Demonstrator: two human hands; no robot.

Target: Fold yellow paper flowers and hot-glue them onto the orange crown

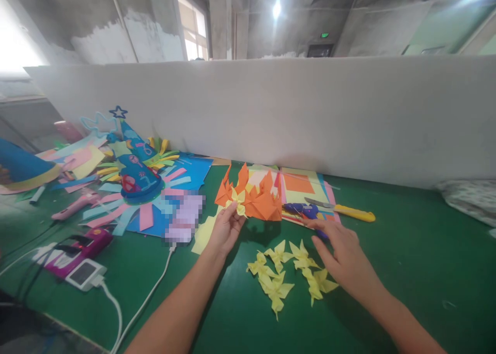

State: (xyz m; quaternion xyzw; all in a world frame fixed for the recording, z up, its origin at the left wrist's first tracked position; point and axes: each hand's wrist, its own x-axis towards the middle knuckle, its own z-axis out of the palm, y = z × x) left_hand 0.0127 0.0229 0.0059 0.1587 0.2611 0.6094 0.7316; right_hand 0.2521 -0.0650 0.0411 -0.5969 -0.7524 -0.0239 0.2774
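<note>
My left hand (227,230) pinches a yellow folded-paper flower (239,201), held up in front of an orange folded-paper piece (263,201) with pointed tips. My right hand (341,245) is over the table with thumb and fingers apart, around or just above the handle of a blue glue gun (308,210); whether the fingers touch it I cannot tell. Below and between my hands, several yellow paper flowers (277,289) lie loose on the green table (387,271).
A yellow-handled utility knife (354,213) lies behind my right hand, beside stacked coloured paper (304,181). To the left stand blue party hats (135,175) with paper strips, a blurred phone-like object (185,217) on a cable, a pink glue gun (75,206) and a magenta power strip (79,253). A white partition (271,113) borders the back.
</note>
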